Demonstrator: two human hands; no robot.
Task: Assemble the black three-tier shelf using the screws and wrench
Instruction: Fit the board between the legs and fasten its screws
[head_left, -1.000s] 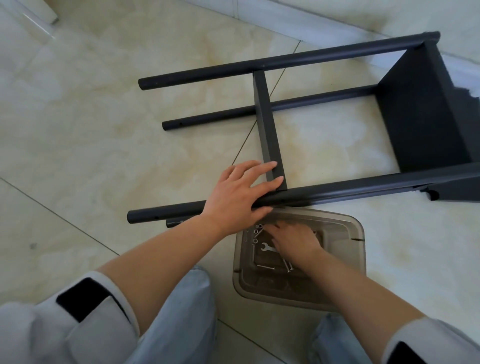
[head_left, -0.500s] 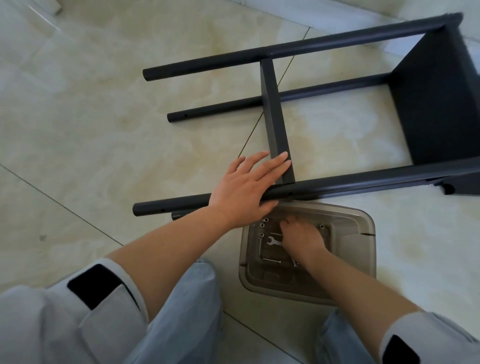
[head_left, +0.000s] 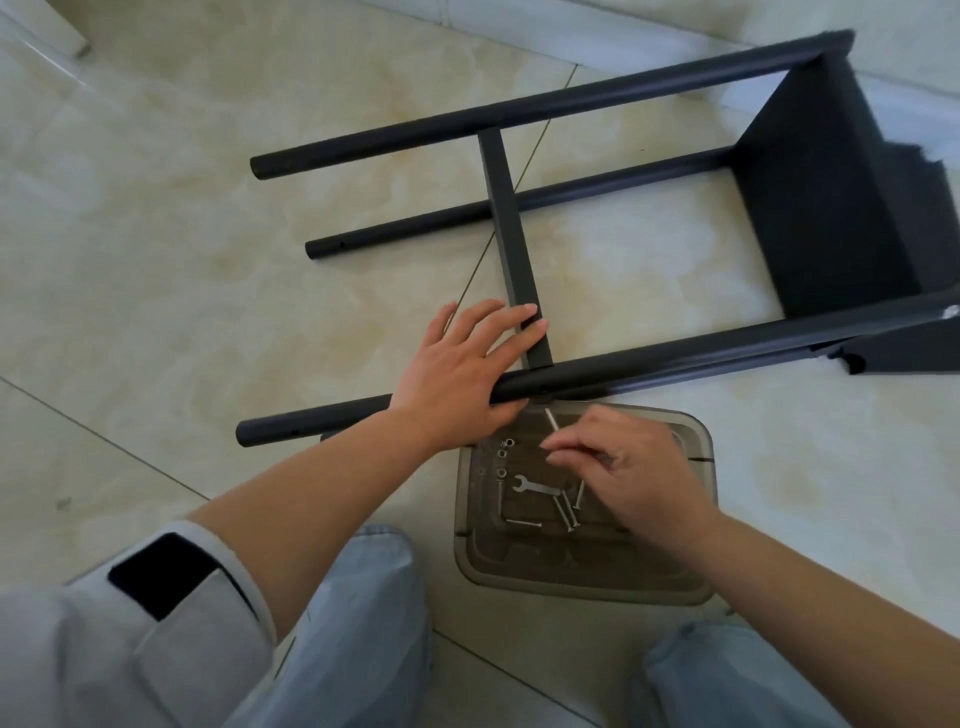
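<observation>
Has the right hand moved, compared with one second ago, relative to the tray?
Yes. The right hand has lifted out of the tray: earlier its fingers were down among the screws beside the wrench; now they pinch one screw above it.

On a cream marble-tiled floor (head_left: 182, 260), the left hand (head_left: 457, 374) lies flat on the black metal shelf frame (head_left: 675, 364) while the right hand (head_left: 634, 473) pinches a long silver screw (head_left: 550, 420) above a translucent brown plastic tray (head_left: 582, 582) holding a small silver wrench (head_left: 534, 486).
</observation>
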